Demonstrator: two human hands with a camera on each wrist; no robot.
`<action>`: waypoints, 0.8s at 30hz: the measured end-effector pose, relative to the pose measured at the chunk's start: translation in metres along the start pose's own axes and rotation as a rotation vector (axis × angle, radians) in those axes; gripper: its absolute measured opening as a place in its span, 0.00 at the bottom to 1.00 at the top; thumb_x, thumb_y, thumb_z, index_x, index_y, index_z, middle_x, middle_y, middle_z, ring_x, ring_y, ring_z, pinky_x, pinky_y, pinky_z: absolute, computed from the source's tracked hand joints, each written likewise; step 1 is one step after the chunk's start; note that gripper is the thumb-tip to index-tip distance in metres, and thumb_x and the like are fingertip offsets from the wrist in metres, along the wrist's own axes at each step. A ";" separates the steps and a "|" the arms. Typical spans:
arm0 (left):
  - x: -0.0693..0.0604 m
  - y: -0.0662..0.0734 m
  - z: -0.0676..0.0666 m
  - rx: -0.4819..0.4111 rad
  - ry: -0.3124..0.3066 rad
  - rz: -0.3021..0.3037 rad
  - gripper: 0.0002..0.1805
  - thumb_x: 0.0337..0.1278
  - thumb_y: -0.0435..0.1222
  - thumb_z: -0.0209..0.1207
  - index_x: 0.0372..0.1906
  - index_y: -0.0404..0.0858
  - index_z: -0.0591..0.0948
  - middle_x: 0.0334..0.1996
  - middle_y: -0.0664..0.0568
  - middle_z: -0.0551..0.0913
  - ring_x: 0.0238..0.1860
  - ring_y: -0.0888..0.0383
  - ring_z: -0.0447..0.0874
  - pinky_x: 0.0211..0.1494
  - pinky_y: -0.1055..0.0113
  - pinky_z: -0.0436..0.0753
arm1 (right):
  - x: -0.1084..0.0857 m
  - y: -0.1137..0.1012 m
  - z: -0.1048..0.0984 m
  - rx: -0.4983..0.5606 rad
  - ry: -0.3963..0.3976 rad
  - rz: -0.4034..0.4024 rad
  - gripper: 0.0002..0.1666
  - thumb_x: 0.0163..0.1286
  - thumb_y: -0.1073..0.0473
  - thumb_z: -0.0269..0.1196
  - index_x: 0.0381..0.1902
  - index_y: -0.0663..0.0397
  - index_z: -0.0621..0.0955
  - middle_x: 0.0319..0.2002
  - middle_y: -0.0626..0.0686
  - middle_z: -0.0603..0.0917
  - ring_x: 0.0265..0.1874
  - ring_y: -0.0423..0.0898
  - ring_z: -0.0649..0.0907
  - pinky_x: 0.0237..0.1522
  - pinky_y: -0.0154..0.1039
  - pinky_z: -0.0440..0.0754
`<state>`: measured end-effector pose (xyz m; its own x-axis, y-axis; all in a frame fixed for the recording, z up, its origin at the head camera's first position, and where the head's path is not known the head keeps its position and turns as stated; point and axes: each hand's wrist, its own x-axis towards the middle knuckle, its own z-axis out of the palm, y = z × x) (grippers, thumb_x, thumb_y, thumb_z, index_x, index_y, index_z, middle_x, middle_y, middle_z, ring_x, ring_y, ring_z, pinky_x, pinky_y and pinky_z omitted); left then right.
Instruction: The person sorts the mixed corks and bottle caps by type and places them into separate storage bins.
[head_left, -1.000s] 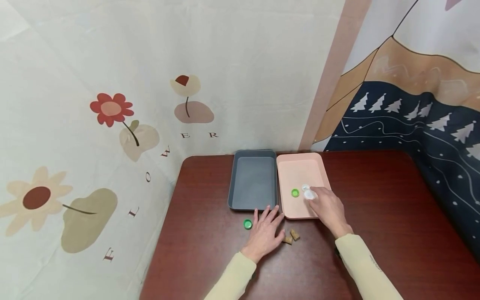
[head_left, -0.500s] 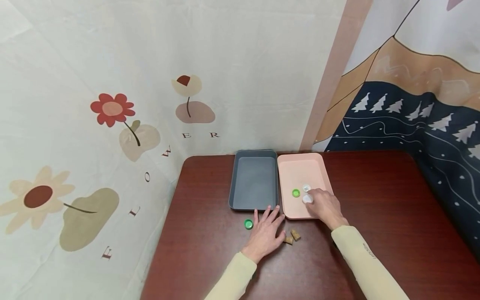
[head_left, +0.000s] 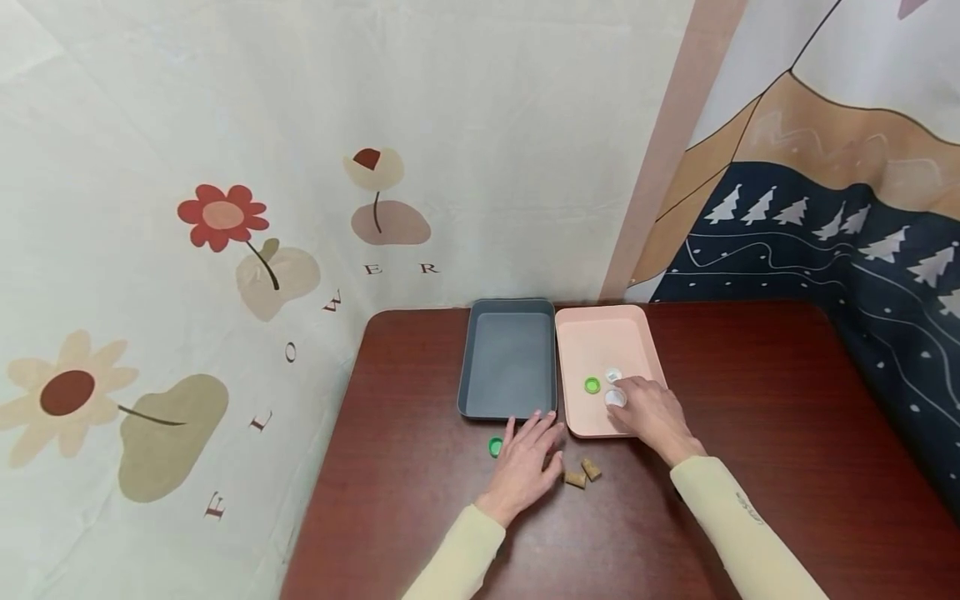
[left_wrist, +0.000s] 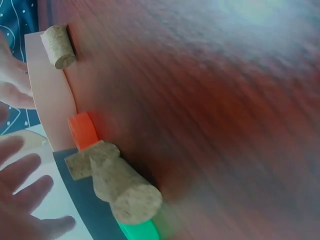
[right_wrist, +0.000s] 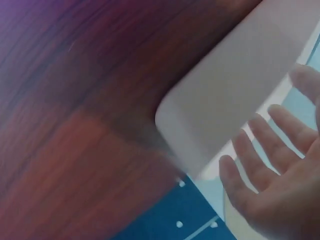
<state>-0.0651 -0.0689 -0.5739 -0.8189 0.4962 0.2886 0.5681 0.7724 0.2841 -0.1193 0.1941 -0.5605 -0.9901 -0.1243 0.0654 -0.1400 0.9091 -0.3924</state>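
My right hand (head_left: 656,417) is over the pink tray (head_left: 600,333), thumb and fingertips beside a white bottle cap (head_left: 615,398). In the right wrist view its fingers (right_wrist: 260,160) look loosely spread; that view does not show the cap. A second white cap (head_left: 613,376) and a light green cap (head_left: 592,385) lie in the tray too. My left hand (head_left: 522,467) hovers near the grey tray's front edge, fingers extended and holding nothing. Beside it on the table are a green cap (head_left: 496,447), partly covered, and two corks (head_left: 576,480). An orange cap (left_wrist: 83,131) appears only in the left wrist view.
The grey tray (head_left: 513,367) stands against the pink one's left side at the back of the dark red table (head_left: 405,400). Behind them hangs a printed cloth (head_left: 510,167). More cork pieces (left_wrist: 132,197) show near the left wrist camera.
The white cap by my right hand has moved slightly down and left, to the tray floor. My left hand has shifted a little left, covering more of the green cap and uncovering a cork.
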 end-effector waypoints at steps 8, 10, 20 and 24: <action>-0.019 -0.024 -0.007 -0.085 0.249 0.052 0.22 0.60 0.36 0.65 0.60 0.38 0.83 0.60 0.47 0.85 0.62 0.47 0.82 0.65 0.42 0.76 | -0.021 0.007 -0.021 0.006 0.026 -0.055 0.38 0.72 0.43 0.65 0.70 0.61 0.75 0.69 0.66 0.75 0.66 0.67 0.74 0.60 0.71 0.71; -0.024 -0.032 -0.011 -0.096 0.289 0.041 0.22 0.59 0.35 0.65 0.60 0.37 0.83 0.58 0.46 0.85 0.61 0.46 0.83 0.63 0.43 0.77 | -0.028 0.011 -0.026 0.020 0.026 -0.043 0.41 0.72 0.41 0.63 0.73 0.60 0.73 0.72 0.67 0.71 0.70 0.68 0.70 0.63 0.73 0.67; -0.049 -0.057 -0.025 -0.097 0.316 -0.119 0.22 0.61 0.35 0.65 0.61 0.37 0.82 0.59 0.45 0.84 0.60 0.46 0.82 0.63 0.44 0.78 | -0.062 0.033 -0.023 0.077 0.084 0.074 0.49 0.74 0.33 0.58 0.78 0.62 0.66 0.76 0.69 0.65 0.73 0.72 0.63 0.66 0.74 0.61; -0.054 -0.062 -0.027 -0.094 0.318 -0.171 0.23 0.60 0.35 0.66 0.61 0.37 0.82 0.59 0.45 0.84 0.60 0.46 0.82 0.63 0.45 0.78 | -0.068 0.038 -0.015 0.083 0.104 0.105 0.51 0.73 0.31 0.59 0.79 0.61 0.63 0.76 0.69 0.64 0.73 0.73 0.63 0.64 0.76 0.60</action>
<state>-0.0541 -0.1544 -0.5822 -0.8448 0.2035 0.4949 0.4421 0.7865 0.4313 -0.0574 0.2428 -0.5655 -0.9935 0.0152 0.1131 -0.0408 0.8783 -0.4763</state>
